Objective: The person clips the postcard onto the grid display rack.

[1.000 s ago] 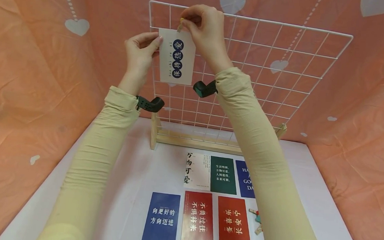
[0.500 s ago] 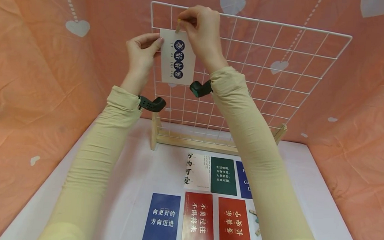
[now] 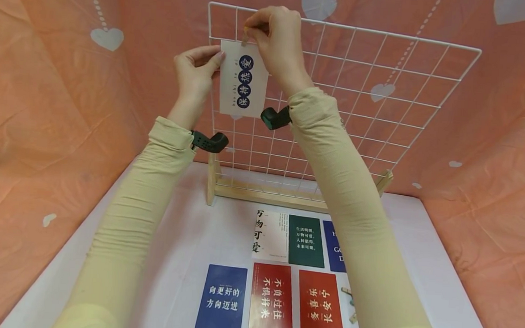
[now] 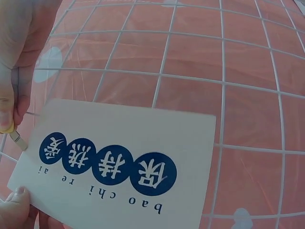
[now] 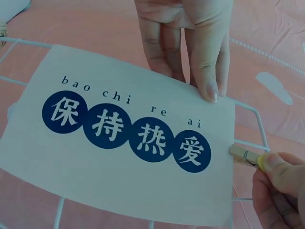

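Right hand [image 3: 276, 39] pinching small wooden clip [image 5: 245, 156] at top edge of white card [image 3: 243, 80] against wire grid [image 3: 385, 81], left hand [image 3: 195, 74] pinching card's left edge, clip mostly hidden by fingers, table cards [image 3: 272, 299] partly covered by right sleeve [image 3: 358, 215]

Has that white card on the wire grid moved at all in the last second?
Barely. Against the grid, the card keeps its place at the top left corner; left hand and right hand stay on it.
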`<state>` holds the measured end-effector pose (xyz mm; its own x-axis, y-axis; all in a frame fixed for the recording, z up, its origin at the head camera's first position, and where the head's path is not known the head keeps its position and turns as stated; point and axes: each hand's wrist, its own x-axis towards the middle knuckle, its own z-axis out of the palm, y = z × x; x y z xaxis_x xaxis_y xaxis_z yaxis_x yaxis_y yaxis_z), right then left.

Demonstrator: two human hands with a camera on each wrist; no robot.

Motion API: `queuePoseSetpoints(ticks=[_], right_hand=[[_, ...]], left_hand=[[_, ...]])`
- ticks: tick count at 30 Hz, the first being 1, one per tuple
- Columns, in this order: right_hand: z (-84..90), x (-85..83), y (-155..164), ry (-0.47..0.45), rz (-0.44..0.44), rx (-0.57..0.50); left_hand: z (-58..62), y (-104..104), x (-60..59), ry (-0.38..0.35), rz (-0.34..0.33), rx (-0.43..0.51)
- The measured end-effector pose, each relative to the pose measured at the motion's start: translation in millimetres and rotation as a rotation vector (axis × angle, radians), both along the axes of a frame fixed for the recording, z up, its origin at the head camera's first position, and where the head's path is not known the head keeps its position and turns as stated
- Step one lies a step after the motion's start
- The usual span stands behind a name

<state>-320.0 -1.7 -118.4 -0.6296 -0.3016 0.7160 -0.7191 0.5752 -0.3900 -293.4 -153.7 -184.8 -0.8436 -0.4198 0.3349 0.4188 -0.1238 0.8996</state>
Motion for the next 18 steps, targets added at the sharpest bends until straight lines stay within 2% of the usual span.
queuePoseSetpoints(ticks=[6, 14, 18], right_hand=[[2.9, -0.1, 1.6, -0.023, -0.003, -0.018], [6.8, 2.4, 4.3, -0.054, 0.02, -0.043], [9.1, 2.6, 5.0, -0.049, 0.022, -0.046]], left_hand=[[1.2, -1.0, -2.3, -0.004, -0.016, 0.021], [2.2, -2.7, -0.8, -0.033, -0.096, 0.08], [3.5, -2.2, -1.0, -0.038, -0.109, 0.082]])
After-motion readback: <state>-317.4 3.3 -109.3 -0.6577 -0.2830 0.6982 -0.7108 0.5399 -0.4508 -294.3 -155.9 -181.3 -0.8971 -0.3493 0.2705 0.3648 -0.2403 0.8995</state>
